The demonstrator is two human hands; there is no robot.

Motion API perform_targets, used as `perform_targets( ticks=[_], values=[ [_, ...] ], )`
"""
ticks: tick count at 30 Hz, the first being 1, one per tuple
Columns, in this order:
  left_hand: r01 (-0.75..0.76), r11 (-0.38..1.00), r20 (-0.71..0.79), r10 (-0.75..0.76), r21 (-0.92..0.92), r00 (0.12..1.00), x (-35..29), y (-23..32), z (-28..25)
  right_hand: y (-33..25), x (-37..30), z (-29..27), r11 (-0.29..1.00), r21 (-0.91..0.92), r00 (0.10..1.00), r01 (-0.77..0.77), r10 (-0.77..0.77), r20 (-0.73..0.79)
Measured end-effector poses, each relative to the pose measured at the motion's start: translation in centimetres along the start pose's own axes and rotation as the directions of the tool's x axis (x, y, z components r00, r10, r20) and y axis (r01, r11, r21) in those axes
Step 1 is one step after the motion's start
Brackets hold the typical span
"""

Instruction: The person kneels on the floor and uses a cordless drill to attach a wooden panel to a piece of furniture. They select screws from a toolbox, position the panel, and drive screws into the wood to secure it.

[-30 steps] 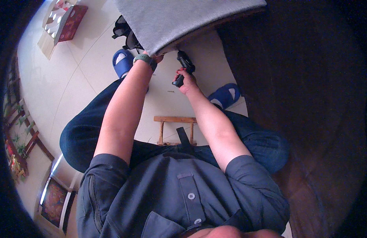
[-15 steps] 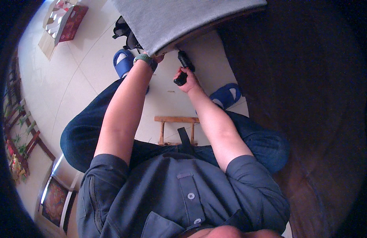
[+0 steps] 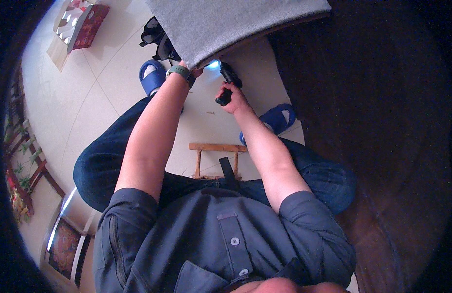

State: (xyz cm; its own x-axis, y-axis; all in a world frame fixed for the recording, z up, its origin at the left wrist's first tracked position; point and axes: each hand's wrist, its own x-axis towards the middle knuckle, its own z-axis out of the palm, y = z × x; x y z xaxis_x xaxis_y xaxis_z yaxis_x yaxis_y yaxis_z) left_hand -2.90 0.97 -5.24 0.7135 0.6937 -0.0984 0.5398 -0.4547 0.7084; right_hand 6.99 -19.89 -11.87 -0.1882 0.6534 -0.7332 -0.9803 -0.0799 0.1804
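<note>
My right hand (image 3: 235, 99) is wrapped around the grip of a black cordless screwdriver (image 3: 230, 74), shaped like a pistol. Its front end points away from me, at the underside of a grey fabric-covered panel (image 3: 235, 29). A bluish-white light (image 3: 214, 64) glows by the tool's tip. My left hand (image 3: 197, 72), below a green-banded watch (image 3: 181, 73), is at the panel's near left corner. The panel's edge hides most of its fingers, so their grip does not show. What the tip touches is hidden too.
Between my legs stands a small wooden stool (image 3: 217, 146). My feet are in blue slippers (image 3: 151, 77) on the tiled floor. A black strapped item (image 3: 160, 41) lies left of the panel, and an open red box (image 3: 86, 27) lies farther left. Dark cloth (image 3: 362, 122) spreads along the right.
A bright light has come on at the tool's tip. The grey panel has shifted slightly to the right; both hands stay at nearly the same places.
</note>
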Motion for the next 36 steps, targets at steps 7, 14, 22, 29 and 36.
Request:
perform_targets(
  ticks=[7,14,22,29,36],
  values=[
    [0.028,0.997,-0.012,-0.029,-0.074,1.000,0.9,0.5,0.0,-0.1,-1.2,1.5,0.938,-0.310,0.968,0.157,-0.209,-0.140],
    [0.213,0.867,-0.204,-0.332,-0.451,0.921,-2.1,0.6,2.3,-1.8,-5.6,2.6,0.788,-0.575,0.872,0.221,-0.423,-0.245],
    [0.214,0.764,0.197,-0.406,0.608,0.892,-14.6,-11.2,8.7,-3.9,-15.3,7.5,0.205,-0.978,0.750,-0.042,-0.641,-0.166],
    [0.336,0.832,0.241,-0.470,0.441,0.849,-14.8,-11.6,10.1,-1.6,-29.5,20.0,-0.602,-0.727,0.758,-0.332,-0.629,0.174],
    [-0.010,0.936,0.488,-0.175,0.353,0.855,-15.5,-2.6,9.0,-1.8,-35.0,20.4,-0.559,-0.754,0.734,-0.345,-0.661,0.154]
  ],
)
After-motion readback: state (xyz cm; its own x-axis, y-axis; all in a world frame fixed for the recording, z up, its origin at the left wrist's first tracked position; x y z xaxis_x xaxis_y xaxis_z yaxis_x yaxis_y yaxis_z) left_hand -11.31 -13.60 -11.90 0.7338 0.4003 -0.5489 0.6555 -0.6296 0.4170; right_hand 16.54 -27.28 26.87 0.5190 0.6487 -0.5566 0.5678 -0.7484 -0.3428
